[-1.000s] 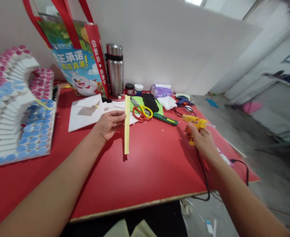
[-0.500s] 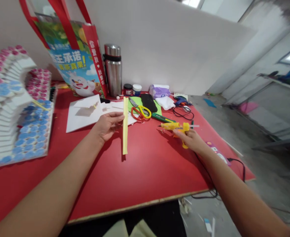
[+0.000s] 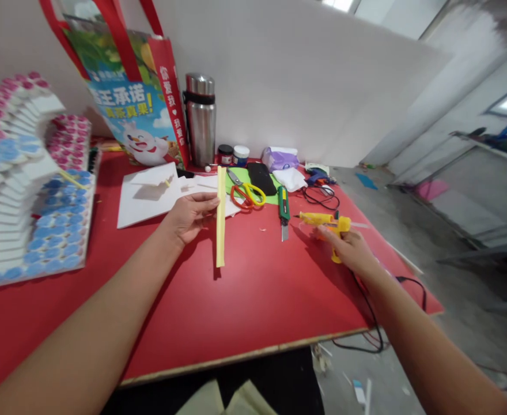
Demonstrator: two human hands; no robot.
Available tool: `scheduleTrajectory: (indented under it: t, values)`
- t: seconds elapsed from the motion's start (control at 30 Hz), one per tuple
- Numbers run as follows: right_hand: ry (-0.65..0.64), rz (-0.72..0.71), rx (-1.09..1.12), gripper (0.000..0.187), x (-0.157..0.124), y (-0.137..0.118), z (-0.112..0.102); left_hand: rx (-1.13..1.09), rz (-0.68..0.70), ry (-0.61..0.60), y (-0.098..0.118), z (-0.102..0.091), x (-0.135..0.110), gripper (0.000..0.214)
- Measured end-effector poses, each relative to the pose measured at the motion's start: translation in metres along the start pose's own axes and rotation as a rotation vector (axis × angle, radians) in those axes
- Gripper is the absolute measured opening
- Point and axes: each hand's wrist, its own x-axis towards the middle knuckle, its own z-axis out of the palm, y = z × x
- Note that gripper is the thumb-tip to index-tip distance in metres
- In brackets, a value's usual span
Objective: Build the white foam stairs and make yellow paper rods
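Note:
Pinched in the fingers of my left hand [image 3: 192, 218] is a narrow pale yellow strip [image 3: 221, 230], held upright above the red table [image 3: 253, 300]. My right hand [image 3: 352, 249] grips a yellow hot glue gun [image 3: 318, 218], its nozzle pointing left and a clear glue stick showing at its back. Just left of the nozzle lies a green utility knife [image 3: 283, 207] with its blade out toward me. Scissors [image 3: 249, 195] with red and yellow handles rest between the strip and the knife.
Behind are white sheets [image 3: 143, 199], a steel thermos [image 3: 200, 121], a printed bag [image 3: 132, 104], small jars [image 3: 240, 154] and a tissue pack [image 3: 279, 158]. A pink and blue decorated structure [image 3: 20, 190] stands left. A black cord [image 3: 372, 314] hangs over the right edge.
My right hand has moved right with the glue gun. The utility knife has swung from lying sideways to pointing toward me. My left hand still holds the strip, nearly unmoved.

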Motion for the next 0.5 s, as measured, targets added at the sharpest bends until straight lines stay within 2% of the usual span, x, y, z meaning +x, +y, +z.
scheduleTrajectory:
  t: [0.1,0.23,0.37,0.5]
  values:
    - [0.130,0.086,-0.043,0.049,-0.001,0.009,0.002,0.020,-0.011,0.000,0.000,0.002,-0.002,0.026]
    - [0.230,0.097,-0.062,0.053,0.009,0.013,0.014,0.030,-0.017,-0.011,-0.003,0.002,-0.001,0.025]
    - [0.215,0.084,-0.185,0.054,0.022,0.010,0.022,0.033,-0.009,-0.038,-0.007,-0.001,0.003,0.028]
    - [0.115,0.121,-0.341,0.054,0.018,0.008,0.017,0.026,-0.010,-0.056,-0.007,0.000,0.001,0.028]
